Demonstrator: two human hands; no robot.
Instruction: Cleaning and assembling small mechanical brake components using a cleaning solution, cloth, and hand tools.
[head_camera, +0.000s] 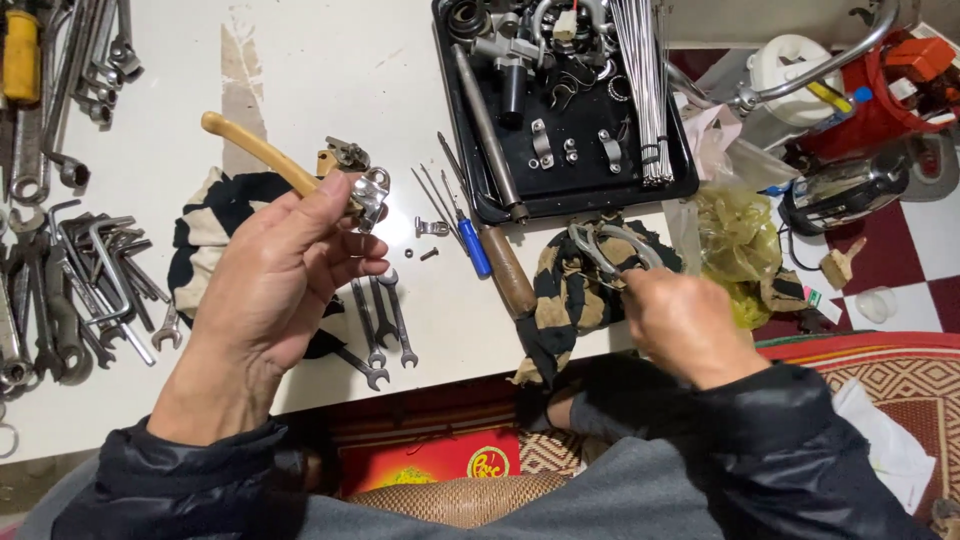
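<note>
- Two dark sleeves sit closest, one hand out of each.
- Left hand (275, 275) is closed around one yellow-handled brake lever (290, 165), lifted above the white table (330, 70); its metal clamp pokes out past the fingertips.
- Right hand (685, 320) pinches one bent metal part (605, 245) on a striped rag (570, 290) at the table edge — fingers shut on it.
- Three small spanners (385, 330) lie between the hands.
- One black tray (575, 195) of parts sits behind, with one blue-handled screwdriver (465, 235) just beside it.
</note>
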